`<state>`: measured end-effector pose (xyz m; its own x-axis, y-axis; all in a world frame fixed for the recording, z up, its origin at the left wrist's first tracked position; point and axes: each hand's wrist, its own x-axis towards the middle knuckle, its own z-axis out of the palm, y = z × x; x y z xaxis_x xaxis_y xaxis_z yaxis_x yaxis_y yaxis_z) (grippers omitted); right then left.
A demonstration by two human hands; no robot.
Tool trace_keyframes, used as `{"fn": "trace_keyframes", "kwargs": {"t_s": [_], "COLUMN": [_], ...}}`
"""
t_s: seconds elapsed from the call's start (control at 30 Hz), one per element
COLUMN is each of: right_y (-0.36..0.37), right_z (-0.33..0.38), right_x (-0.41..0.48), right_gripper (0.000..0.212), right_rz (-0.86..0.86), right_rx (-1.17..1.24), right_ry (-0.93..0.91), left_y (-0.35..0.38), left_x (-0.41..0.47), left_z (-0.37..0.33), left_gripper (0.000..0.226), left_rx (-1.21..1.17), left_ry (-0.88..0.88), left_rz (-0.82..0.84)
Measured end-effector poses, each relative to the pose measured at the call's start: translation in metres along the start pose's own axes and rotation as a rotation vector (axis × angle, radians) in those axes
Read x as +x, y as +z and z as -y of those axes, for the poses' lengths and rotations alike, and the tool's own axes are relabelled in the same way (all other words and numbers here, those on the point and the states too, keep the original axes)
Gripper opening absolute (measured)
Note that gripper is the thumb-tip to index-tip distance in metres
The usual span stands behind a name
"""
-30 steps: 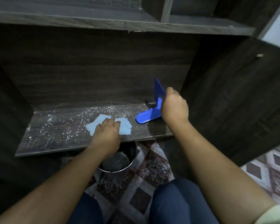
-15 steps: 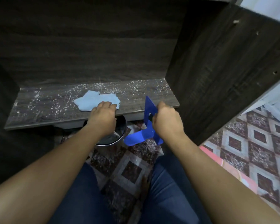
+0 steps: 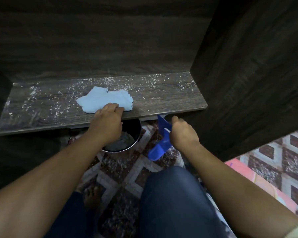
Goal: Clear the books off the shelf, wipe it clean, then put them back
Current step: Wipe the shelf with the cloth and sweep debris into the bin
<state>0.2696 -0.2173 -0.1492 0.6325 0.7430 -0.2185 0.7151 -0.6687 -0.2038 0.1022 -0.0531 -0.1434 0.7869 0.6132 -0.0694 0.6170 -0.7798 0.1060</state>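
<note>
Nearest are the person's knees in blue jeans [image 3: 175,200] above the patterned floor tiles [image 3: 120,170]. At one o'clock from them the right hand [image 3: 183,133] holds a blue bookend [image 3: 162,143] clear of the floor, fingers curled round its upright blade. At eleven o'clock a steel bowl [image 3: 135,133] sits under the shelf edge. Above it the left hand [image 3: 107,121] has its fingers curled close together on the near edge of a light-blue cloth [image 3: 103,99]. The cloth lies mid-shelf at twelve o'clock, on the dark wooden shelf [image 3: 162,100], which is speckled with white dust.
</note>
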Motion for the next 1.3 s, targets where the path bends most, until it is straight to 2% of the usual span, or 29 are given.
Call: {"fn": "trace_keyframes", "kwargs": {"t_s": [0.27,0.6,1.0,1.13,1.3], "right_y": [0.06,0.152,0.195,0.194,0.159], "right_z": [-0.01,-0.024,-0.056,-0.058,-0.04], "right_x": [0.03,0.081,0.104,0.104,0.091], "right_gripper": [0.036,0.038,0.038,0.04,0.04], "right_rz": [0.007,-0.037,0.034,0.042,0.034], "right_rx": [0.057,0.131,0.285,0.251,0.001], "right_ry": [0.07,0.176,0.332,0.318,0.21], "left_y": [0.009,0.036,0.03,0.029,0.026], "left_x": [0.014,0.022,0.03,0.032,0.029], "left_z": [0.004,0.02,0.023,0.022,0.02], "left_gripper": [0.051,0.05,0.053,0.053,0.05], "left_rx": [0.036,-0.112,-0.186,-0.193,-0.221], "left_ry": [0.035,0.109,0.068,0.066,0.041], "left_rz": [-0.036,-0.154,-0.145,-0.139,-0.131]}}
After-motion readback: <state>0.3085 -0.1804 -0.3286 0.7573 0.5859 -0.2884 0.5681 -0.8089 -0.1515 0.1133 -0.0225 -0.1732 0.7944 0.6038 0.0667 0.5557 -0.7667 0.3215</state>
